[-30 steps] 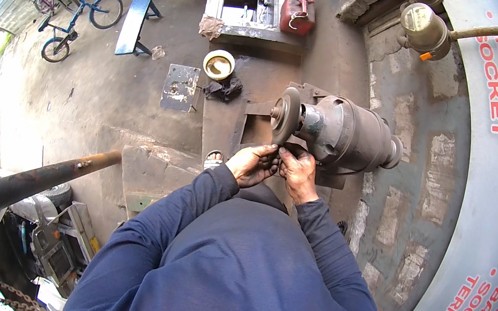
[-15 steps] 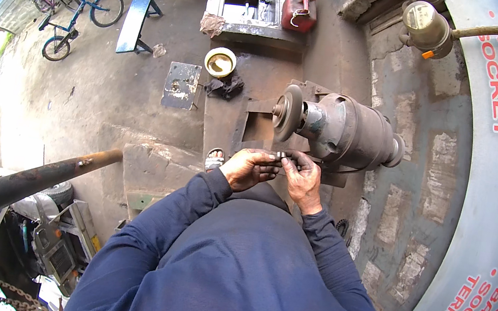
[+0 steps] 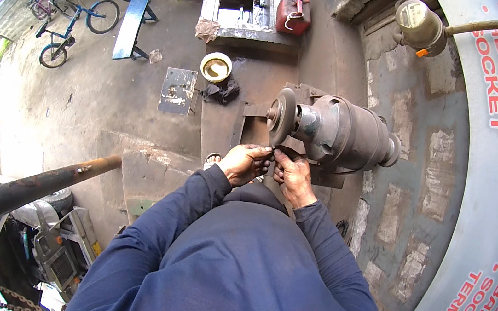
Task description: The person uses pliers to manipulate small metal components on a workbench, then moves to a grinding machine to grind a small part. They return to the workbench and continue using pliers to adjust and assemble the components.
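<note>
My left hand [image 3: 246, 165] and my right hand [image 3: 294, 178] meet fingertip to fingertip, both closed in a pinch on a small metal piece. The fingers now almost wholly cover it; a moment ago its shiny end showed. Just beyond the fingertips is the round wheel [image 3: 282, 117] of a bench grinder, at its near lower edge; I cannot tell whether the piece touches it. The grinder's grey-brown motor body [image 3: 354, 134] extends to the right of the wheel. Both hands look smudged with dark grime.
Beyond the grinder are a pale bucket [image 3: 215, 67], a dark rag [image 3: 221, 92], a small worn stool [image 3: 178, 91] and a red jerrycan [image 3: 293, 16]. A rusty pipe [image 3: 42, 180] juts in from the left. At right stands a lettered sign [image 3: 446, 202]; bicycles [image 3: 65, 34] lean far left.
Both hands have moved slightly up and left, bringing the pinched piece close to the wheel's lower edge. My fingers now cover the piece more. The whole view has shifted a little.
</note>
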